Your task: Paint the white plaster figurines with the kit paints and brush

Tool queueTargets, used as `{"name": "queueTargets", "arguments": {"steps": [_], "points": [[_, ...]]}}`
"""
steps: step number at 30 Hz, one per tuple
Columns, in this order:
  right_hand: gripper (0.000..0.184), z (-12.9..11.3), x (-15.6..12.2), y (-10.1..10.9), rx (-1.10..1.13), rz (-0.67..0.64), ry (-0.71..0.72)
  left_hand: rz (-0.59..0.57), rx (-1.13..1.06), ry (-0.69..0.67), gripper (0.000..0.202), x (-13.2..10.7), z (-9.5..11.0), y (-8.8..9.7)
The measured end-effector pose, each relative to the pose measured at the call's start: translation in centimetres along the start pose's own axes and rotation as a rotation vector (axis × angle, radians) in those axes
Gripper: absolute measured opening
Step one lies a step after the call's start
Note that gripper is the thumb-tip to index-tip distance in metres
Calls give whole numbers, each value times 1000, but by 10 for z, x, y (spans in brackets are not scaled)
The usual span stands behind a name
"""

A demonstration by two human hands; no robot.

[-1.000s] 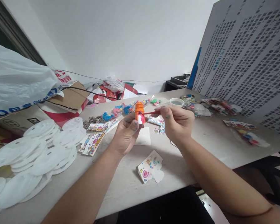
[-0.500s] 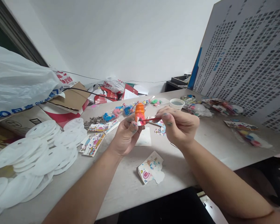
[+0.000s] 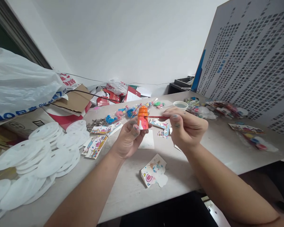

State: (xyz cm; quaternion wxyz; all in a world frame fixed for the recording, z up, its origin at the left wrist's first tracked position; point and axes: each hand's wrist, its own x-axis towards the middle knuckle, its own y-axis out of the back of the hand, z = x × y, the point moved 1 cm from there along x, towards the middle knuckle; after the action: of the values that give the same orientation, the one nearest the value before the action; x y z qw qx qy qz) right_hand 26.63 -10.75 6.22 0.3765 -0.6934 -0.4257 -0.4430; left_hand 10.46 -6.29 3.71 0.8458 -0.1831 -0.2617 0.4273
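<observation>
My left hand [image 3: 129, 137] holds up a small figurine [image 3: 143, 118], gripped near its base. Its ridged top is painted orange, and the lower part is red-pink with some white. In my right hand [image 3: 188, 126] is a thin red paintbrush [image 3: 158, 117], pinched between thumb and fingers. The brush reaches left to the figurine, with its tip at the side just below the orange ridges. Paint marks show on both thumbs. Under the hands lie a white sheet [image 3: 147, 140] and printed cartoon cards [image 3: 161, 126]. A paint-stained torn card [image 3: 155, 171] rests nearer the table's front edge.
White discs [image 3: 52, 160] are heaped on the left beside a white plastic bag [image 3: 23, 85]. A cup of liquid [image 3: 180, 105] stands behind my right hand. Bagged paint pots [image 3: 257, 142] lie right, before a large printed board [image 3: 246, 66]. Small metal pieces [image 3: 96, 124] are piled left of centre.
The brush tip has moved up the figurine, from the lower white and red part to just below the orange ridges. My right hand has shifted slightly right, and the brush is now nearly level.
</observation>
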Motion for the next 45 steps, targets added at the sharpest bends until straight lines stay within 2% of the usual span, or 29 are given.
{"name": "queueTargets", "arguments": {"steps": [2, 6, 10, 15, 19, 22, 25, 30, 35, 39, 45], "points": [[19, 0, 0, 0, -18, -2, 32, 7, -1, 9, 36, 0, 0, 0], [18, 0, 0, -1, 20, -91, 61, 13, -33, 27, 43, -1, 1, 0], [19, -1, 0, 0, 4, -26, 96, -36, -70, 56, 39, -2, 1, 1], [16, -2, 0, 0, -32, -141, 215, -38, -100, 27, 35, -2, 1, -1], [14, -4, 1, 0, -120, -124, 319, -59, -102, -21, 32, 1, 0, -3], [14, -7, 0, -1, -136, -226, 379, -48, -94, -52, 30, 2, -1, -1], [12, -9, 0, -2, -90, -264, 367, -21, -113, -41, 26, 2, -1, 1], [15, -8, -1, -1, -123, -156, 349, -39, -118, -51, 29, 2, 0, 0], [12, -8, -2, -2, -79, -248, 341, 4, -122, -37, 30, 3, -1, 0], [14, -7, -2, -1, -135, -177, 363, 36, -122, -42, 32, 3, -2, 1], [12, -7, -2, 0, -108, -289, 400, 39, -105, -79, 24, 2, -2, 0]]}}
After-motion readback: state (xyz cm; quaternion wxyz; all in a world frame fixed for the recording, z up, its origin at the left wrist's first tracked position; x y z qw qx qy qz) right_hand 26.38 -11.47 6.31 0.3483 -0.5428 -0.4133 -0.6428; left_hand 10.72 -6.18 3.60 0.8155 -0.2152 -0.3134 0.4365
